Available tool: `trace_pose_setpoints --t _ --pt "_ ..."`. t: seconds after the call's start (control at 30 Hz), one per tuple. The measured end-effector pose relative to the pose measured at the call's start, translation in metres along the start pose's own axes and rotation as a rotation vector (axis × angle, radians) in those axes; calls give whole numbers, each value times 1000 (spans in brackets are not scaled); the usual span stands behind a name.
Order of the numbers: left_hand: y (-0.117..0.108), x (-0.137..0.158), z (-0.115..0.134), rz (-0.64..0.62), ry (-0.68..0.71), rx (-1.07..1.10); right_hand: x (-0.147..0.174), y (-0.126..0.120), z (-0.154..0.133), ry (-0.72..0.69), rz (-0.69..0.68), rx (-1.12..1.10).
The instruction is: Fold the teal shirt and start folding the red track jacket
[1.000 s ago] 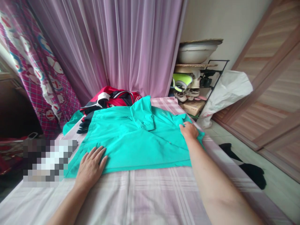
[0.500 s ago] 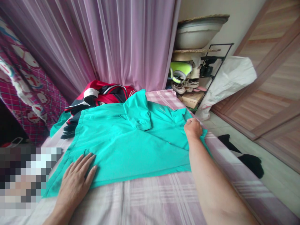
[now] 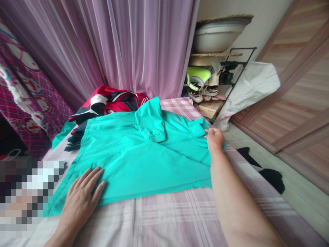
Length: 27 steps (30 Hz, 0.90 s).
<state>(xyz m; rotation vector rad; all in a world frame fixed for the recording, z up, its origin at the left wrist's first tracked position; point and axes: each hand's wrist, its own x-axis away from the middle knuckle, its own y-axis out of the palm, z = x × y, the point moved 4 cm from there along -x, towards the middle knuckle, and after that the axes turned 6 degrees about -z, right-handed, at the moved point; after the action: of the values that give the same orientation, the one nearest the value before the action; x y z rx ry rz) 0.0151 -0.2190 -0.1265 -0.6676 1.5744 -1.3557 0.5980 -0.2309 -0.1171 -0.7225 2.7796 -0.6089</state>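
A turquoise jacket (image 3: 144, 168) lies spread on the bed, one sleeve (image 3: 151, 120) folded over its upper middle. My left hand (image 3: 83, 193) rests flat on the jacket's lower left part, fingers stretched out and a little apart. At the right end, by the collar side, my right hand (image 3: 215, 138) is closed, thumb and fingers pinching the jacket's fabric. Shallow creases run from that grip across the cloth. My right forearm covers part of the jacket's near right edge.
Red and black clothes (image 3: 113, 101) are heaped behind the jacket, against a purple curtain (image 3: 144, 48). A checked sheet (image 3: 164, 219) covers the bed. Beyond its right side stand a shoe rack (image 3: 235, 82), a white bag (image 3: 252, 89) and a wooden wardrobe (image 3: 298, 75). Something black (image 3: 272, 178) lies on the floor.
My right hand has shifted slightly to the right, its grip turning so that the fingers now point left. My left hand stays flat in nearly the same place.
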Motion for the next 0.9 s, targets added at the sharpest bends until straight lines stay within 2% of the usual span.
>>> trace_pose_setpoints --t 0.1,0.2,0.33,0.43,0.57,0.67,0.77,0.9 --pt "0 0 1 -4 6 13 0 -1 0 19 6 -239" --pt "-1 1 3 2 14 17 -1 0 1 41 -67 -449" --pt "-2 1 3 5 17 13 -2 4 0 39 -151 -505" --pt "-3 1 3 -2 20 6 -1 5 -2 -32 -146 -308" --pt "-3 1 3 -1 27 -7 0 5 -8 -199 -117 208" --pt "-4 1 4 3 33 -12 1 4 -13 -269 -113 528" --pt "-5 1 5 11 35 -17 2 4 -16 -281 -134 690" --pt "-7 2 8 19 48 -20 0 4 -16 -255 -160 773"
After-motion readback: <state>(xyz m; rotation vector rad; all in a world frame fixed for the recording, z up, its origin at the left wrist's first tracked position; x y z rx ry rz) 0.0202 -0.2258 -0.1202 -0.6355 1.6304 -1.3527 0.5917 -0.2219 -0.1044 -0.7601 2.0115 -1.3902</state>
